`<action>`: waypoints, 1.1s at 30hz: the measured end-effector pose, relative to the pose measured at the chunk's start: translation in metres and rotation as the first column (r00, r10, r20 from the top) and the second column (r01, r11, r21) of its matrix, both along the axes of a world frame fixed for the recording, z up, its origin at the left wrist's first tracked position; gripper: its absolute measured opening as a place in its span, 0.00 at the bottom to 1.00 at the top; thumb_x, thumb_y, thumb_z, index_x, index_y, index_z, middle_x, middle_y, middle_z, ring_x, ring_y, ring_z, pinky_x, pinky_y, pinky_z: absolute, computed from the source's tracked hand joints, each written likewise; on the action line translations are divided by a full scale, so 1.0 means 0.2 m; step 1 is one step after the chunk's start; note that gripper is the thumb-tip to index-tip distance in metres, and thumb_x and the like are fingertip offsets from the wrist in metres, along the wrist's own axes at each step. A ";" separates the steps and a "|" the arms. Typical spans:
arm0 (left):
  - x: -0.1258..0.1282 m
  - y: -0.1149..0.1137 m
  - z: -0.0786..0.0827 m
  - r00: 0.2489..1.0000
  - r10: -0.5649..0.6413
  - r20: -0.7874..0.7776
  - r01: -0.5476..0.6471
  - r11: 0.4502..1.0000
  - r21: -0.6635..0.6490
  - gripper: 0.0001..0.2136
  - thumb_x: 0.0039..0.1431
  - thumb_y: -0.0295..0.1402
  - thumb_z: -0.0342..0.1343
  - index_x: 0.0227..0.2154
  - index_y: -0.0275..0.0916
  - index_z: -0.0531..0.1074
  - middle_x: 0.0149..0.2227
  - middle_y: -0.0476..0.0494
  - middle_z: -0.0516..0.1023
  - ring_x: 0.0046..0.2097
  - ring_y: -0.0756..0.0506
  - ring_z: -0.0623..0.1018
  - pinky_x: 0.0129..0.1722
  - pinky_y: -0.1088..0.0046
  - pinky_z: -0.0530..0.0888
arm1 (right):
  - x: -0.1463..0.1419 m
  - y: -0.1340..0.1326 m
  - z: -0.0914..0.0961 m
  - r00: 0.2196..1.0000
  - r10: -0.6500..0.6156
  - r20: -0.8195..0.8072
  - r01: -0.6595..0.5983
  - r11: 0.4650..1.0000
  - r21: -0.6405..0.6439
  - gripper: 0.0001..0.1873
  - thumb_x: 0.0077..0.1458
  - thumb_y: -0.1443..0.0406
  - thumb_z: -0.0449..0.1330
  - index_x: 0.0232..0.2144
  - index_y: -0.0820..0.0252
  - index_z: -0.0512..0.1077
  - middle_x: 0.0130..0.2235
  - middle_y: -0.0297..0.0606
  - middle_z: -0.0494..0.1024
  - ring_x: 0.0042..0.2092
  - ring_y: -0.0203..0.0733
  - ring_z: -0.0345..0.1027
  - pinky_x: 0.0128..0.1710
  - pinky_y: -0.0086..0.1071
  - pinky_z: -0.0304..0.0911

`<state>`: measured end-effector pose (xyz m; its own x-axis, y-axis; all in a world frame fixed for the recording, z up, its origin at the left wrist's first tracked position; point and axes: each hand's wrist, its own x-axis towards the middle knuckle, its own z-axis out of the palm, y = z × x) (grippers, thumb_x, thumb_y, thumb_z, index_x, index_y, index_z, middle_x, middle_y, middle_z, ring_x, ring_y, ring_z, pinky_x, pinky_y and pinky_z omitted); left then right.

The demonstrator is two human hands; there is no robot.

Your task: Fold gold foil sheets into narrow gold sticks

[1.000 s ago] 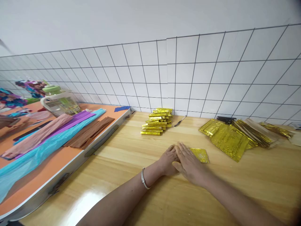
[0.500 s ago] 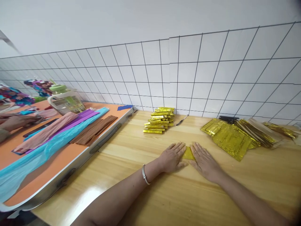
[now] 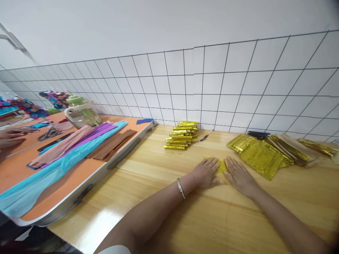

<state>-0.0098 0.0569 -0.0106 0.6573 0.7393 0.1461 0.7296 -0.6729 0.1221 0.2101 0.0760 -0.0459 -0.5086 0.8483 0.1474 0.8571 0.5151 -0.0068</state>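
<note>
A small sheet of shiny gold foil (image 3: 221, 166) lies flat on the wooden table (image 3: 148, 187). My left hand (image 3: 208, 173) presses flat on its left part, fingers stretched out. On its right part rests my right hand (image 3: 239, 176), palm down and fingers extended. Both hands cover much of the sheet, so only its middle shows between them. Beyond the hands, narrow folded gold strips (image 3: 181, 135) are stacked near the wall. Larger gold foil sheets (image 3: 261, 157) lie in a loose pile to the right.
A pen (image 3: 206, 135) lies beside the stack. At left, an orange-topped table (image 3: 63, 192) bears blue, purple, pink and brown fabric strips (image 3: 112, 144), scissors (image 3: 49, 133) and a green-lidded jug (image 3: 82, 113). Another person's hands (image 3: 13, 137) are at the far left edge. A gridded wall stands behind.
Both my hands and the foil sheet between them have shifted slightly right and away from me in view. The camera view has turned a little left, and scissors now show near the other person's hands.
</note>
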 end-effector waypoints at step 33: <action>0.00 0.02 0.00 0.999 0.029 -0.022 -0.029 1.000 0.006 0.31 0.60 0.53 0.31 0.61 0.38 0.45 0.63 0.39 0.46 0.64 0.41 0.46 0.59 0.59 0.49 | 0.08 0.01 -0.03 0.999 0.040 0.003 -0.040 0.994 0.105 0.37 0.57 0.47 0.40 0.62 0.64 0.47 0.64 0.44 0.46 0.63 0.48 0.38 0.61 0.46 0.39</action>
